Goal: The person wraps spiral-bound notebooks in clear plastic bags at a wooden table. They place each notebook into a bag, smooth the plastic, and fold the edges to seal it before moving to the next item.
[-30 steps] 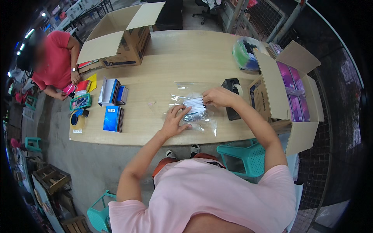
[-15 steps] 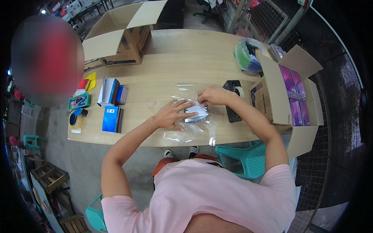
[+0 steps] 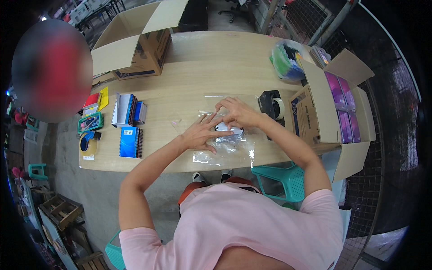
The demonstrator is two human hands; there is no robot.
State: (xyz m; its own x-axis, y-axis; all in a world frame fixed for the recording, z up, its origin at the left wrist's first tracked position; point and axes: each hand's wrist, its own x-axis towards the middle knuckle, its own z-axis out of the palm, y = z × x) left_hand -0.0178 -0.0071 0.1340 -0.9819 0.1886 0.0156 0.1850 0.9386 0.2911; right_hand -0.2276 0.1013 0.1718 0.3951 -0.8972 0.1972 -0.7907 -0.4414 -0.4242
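Note:
A small white and dark bundle (image 3: 235,133), its kind hard to make out under glare and fingers, lies on clear plastic film (image 3: 245,150) near the table's front edge. My left hand (image 3: 201,134) rests over the bundle's left side, fingers spread and flat. Just beyond it my right hand (image 3: 240,113) arches over the bundle's far edge and the film, fingers apart and bent. The two hands' fingers nearly meet, and they hide part of the bundle. To the right stands a black tape dispenser (image 3: 268,100) with a roll of tape.
Spiral notebooks (image 3: 130,141) lie in stacks at the left, near a green tray (image 3: 91,122) and tape rolls (image 3: 88,145). An open carton (image 3: 303,114) with purple packs stands right; another carton (image 3: 148,56) stands far left. A filled clear bag (image 3: 288,60) sits far right. Someone is at the left.
My right hand has shifted slightly left and spread its fingers; before, its fingertips were together at the bundle's edge. My left hand stays on the bundle. The whole view has shifted a little.

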